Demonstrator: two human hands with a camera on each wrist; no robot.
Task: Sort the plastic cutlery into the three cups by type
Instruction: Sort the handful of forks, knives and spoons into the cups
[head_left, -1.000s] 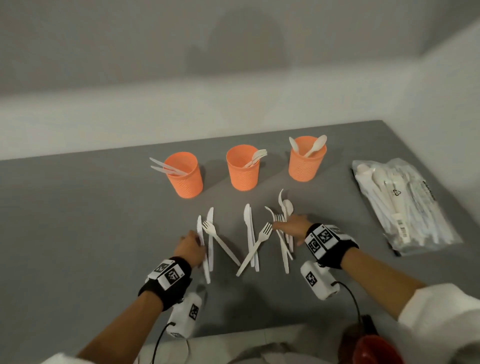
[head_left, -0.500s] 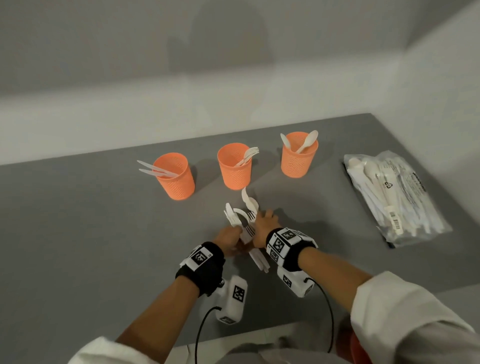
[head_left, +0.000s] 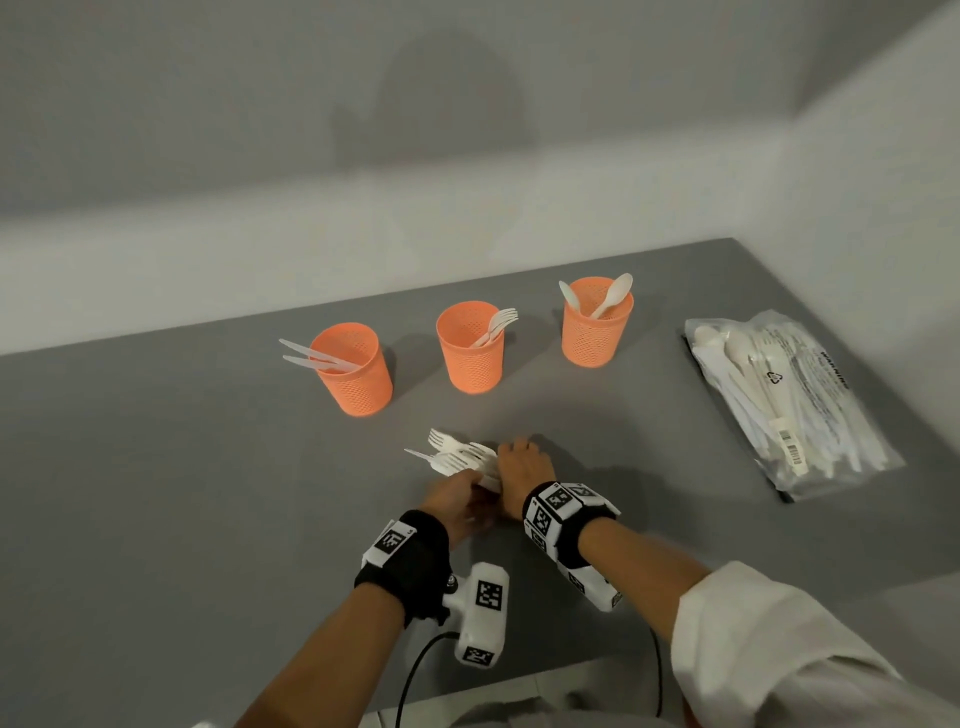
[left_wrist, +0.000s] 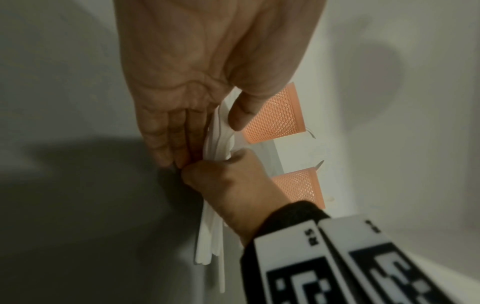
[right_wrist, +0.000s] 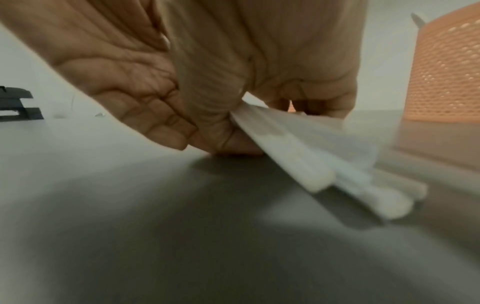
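Head view. We see both hands meeting near the front of the grey table (head_left: 156, 467), pressed against one bundle of white cutlery (head_left: 457, 457). The left hand (head_left: 454, 501) closes its fingers on the handles; the right hand (head_left: 522, 470) lies alongside the bundle, fingers extended. Fork heads fan out toward the cups; what else the bundle holds we cannot tell. We judge the loose pieces are being gathered so that they can be picked through by type. Behind stand three orange mesh cups: the left cup (head_left: 358, 379) holds knives, the middle cup (head_left: 470, 353) forks, the right cup (head_left: 597, 327) spoons. A sealed bag of cutlery (head_left: 810, 415) lies well apart to the right.

Left wrist view. We see the left hand (left_wrist: 197, 82) with thumb and fingers pinching the stacked handles, which run down past the right hand (left_wrist: 233, 185). That hand's knuckles press against the stack; its fingers are hidden here.

Right wrist view. We see the right hand (right_wrist: 233, 72) low over the table, thumb and fingertips set against the handles, whose ends rest on the surface. One cup stands just beyond.

Surface and room: matte grey tabletop, plain pale walls meeting in a corner, dim light, soft shadows.
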